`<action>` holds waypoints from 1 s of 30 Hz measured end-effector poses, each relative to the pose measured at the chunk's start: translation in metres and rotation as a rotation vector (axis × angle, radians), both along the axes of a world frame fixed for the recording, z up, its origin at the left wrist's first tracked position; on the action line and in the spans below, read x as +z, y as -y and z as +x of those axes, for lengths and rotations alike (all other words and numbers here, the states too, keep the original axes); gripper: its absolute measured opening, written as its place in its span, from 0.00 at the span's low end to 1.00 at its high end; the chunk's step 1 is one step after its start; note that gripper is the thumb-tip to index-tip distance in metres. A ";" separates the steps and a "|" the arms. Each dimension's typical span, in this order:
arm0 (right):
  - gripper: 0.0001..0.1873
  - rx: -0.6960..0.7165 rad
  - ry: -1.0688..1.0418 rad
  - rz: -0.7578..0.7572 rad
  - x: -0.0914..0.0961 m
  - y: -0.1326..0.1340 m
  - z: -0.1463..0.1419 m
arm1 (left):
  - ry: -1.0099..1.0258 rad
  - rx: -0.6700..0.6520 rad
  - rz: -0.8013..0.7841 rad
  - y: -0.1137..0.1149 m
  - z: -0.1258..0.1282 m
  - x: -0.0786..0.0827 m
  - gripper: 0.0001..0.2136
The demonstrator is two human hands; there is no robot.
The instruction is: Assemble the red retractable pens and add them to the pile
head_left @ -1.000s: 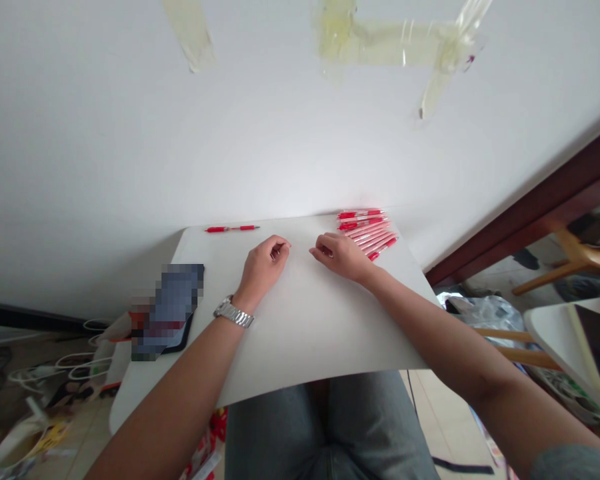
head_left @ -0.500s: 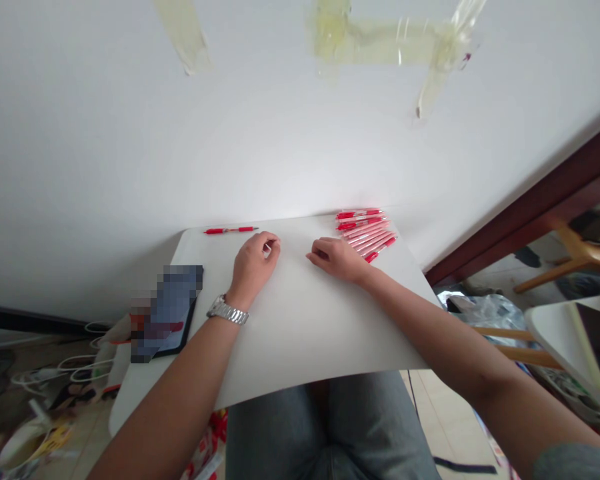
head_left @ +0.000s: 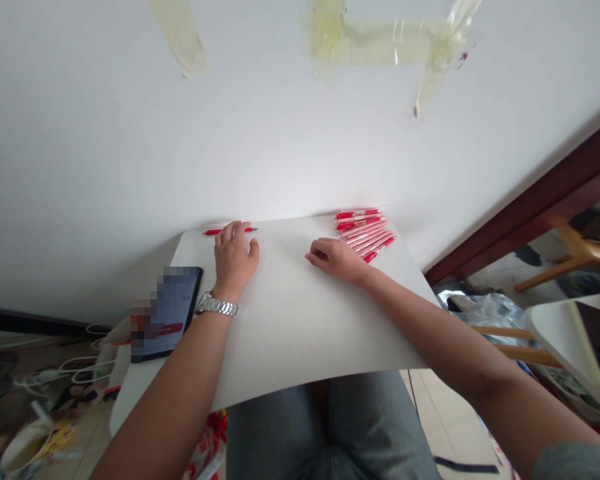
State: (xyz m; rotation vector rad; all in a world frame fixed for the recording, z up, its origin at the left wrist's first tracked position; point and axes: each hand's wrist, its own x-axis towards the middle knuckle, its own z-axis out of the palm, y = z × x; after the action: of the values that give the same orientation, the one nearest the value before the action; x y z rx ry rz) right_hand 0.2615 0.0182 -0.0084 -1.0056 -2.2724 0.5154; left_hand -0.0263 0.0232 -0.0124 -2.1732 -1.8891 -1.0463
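A single red pen point(head_left: 211, 231) lies along the far edge of the white table point(head_left: 300, 320), by the wall. My left hand point(head_left: 234, 257), with a metal watch at the wrist, reaches to it; the fingers are stretched out and their tips rest on the pen's middle. My right hand point(head_left: 336, 259) rests on the table with its fingers curled under, and what they hold, if anything, is hidden. Just beyond it, at the table's far right corner, lies a row of several red and clear pens point(head_left: 366, 230).
A dark phone point(head_left: 167, 320) lies at the table's left edge. A white wall with strips of yellowed tape point(head_left: 380, 40) rises right behind the table. Cables and clutter cover the floor at left; a wooden chair and another white table point(head_left: 570, 333) stand at right.
My left hand has opened from a loose fist and moved left and away from me, onto the single pen. My right hand has barely moved.
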 end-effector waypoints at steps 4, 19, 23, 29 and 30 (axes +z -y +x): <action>0.12 -0.002 0.005 -0.005 0.000 0.000 0.000 | -0.019 0.010 -0.049 -0.003 -0.003 -0.009 0.22; 0.12 0.001 -0.012 -0.004 0.002 0.000 0.002 | -0.104 0.047 -0.064 0.001 -0.007 0.000 0.17; 0.12 -0.005 -0.014 0.001 0.002 0.000 0.003 | -0.097 0.083 -0.054 0.003 -0.008 0.003 0.16; 0.12 -0.002 -0.009 -0.001 0.001 -0.001 0.003 | -0.091 0.095 -0.044 0.004 -0.010 0.006 0.14; 0.12 -0.003 -0.009 0.000 0.001 -0.001 0.004 | -0.097 0.097 -0.055 0.004 -0.010 0.007 0.14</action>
State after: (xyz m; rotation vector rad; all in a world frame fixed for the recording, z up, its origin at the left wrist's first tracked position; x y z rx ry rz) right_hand 0.2651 0.0191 -0.0079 -1.0050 -2.2623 0.5175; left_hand -0.0365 0.0194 -0.0057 -2.0954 -1.9791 -0.8663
